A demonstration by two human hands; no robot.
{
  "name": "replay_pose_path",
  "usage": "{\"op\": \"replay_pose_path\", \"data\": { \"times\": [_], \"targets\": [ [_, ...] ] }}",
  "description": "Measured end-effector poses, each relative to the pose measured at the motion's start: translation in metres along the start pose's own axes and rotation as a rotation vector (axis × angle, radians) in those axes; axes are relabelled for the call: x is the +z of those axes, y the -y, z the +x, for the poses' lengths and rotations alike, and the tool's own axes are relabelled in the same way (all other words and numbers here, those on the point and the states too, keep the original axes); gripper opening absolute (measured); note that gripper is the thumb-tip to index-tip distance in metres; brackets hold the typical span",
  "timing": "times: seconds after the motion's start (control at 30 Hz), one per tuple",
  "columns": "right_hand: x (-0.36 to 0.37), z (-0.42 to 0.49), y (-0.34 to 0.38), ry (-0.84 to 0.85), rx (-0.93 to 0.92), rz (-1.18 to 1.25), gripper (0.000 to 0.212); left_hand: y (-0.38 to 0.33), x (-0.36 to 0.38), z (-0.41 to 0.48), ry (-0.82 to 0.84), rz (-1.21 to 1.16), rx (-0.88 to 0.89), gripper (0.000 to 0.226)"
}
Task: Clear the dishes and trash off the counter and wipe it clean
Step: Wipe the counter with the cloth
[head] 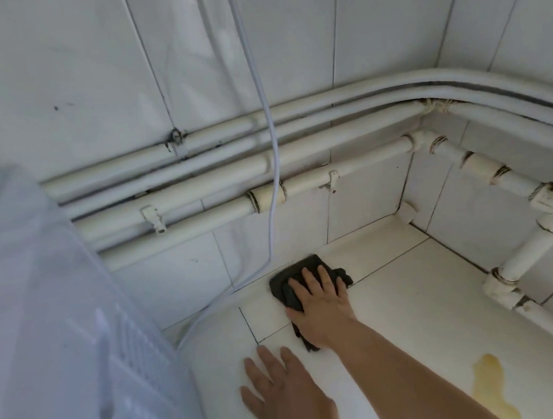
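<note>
The right hand point(320, 304) lies flat on the dark cloth point(295, 269), fingers straight and slightly spread, pressing it to the counter point(416, 296) near the back wall. Cloth shows beyond the fingertips and beside the wrist; its middle is hidden. The left hand point(286, 397) rests open nearby, wrist cut off below. A yellow stain point(491, 384) lies to the right
</note>
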State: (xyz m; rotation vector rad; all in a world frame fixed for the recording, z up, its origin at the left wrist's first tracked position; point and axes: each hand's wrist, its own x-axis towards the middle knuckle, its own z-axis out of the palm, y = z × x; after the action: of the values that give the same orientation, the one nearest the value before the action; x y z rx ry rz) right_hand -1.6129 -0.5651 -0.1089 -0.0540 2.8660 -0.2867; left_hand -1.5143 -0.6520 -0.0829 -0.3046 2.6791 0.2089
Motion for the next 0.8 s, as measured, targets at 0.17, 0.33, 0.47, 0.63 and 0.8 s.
{"op": "replay_pose_path", "data": {
  "times": [0.17, 0.33, 0.47, 0.63, 0.8],
  "targets": [
    [0.007, -0.014, 0.013, 0.042, -0.210, 0.018, 0.059, 0.019, -0.001, -0.005, -0.035, -0.038, -0.028, 0.067],
    [0.012, -0.053, -0.010, 0.047, -0.224, 0.024, 0.057, 0.021, 0.001, -0.008, -0.060, -0.086, 0.007, 0.064],
    [0.018, -0.098, -0.017, 0.046, -0.123, -0.009, 0.059, 0.022, -0.004, -0.010, -0.031, -0.112, 0.023, 0.061],
    [0.033, -0.155, 0.003, 0.055, -0.110, 0.041, 0.099, 0.012, -0.017, -0.012, -0.082, -0.206, 0.057, 0.045],
    [0.040, -0.187, 0.027, 0.105, -0.128, 0.038, 0.097, -0.008, -0.027, -0.028, -0.026, -0.135, 0.154, 0.044]
  ]
}}
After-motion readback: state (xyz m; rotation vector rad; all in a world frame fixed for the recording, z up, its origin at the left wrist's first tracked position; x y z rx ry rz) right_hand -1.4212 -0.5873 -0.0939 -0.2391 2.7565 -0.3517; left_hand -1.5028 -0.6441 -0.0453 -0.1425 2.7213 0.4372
